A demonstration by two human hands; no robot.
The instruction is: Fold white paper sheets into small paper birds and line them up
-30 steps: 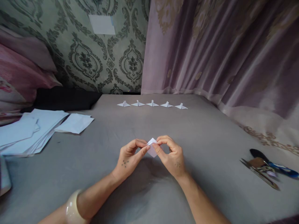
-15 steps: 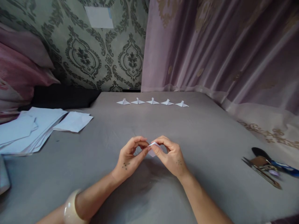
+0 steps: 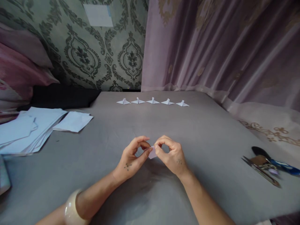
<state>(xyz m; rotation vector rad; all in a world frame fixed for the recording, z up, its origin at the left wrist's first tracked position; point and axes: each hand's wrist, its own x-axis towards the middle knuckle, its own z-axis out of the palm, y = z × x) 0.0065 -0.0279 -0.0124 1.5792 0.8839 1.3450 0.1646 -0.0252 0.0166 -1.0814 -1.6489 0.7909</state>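
Observation:
A small folded piece of white paper is held up between my two hands, above the grey cloth. My left hand pinches its left side between thumb and fingers, the index finger lifted a little. At its upper right edge, my right hand grips the paper with thumb and fingertips. The fingers partly cover the paper, so its full shape is hidden. Farther off, several white folded paper figures with pointed wings stand in a row.
Stacked white sheets and a smaller paper pile lie at the left, near a black cloth. To the right are scissors, a blue-handled tool and a brown item. A purple curtain hangs behind the grey-covered surface.
My right fingers have shifted on the folded paper and now pinch its upper right edge. The paper has turned slightly. My left hand keeps its hold.

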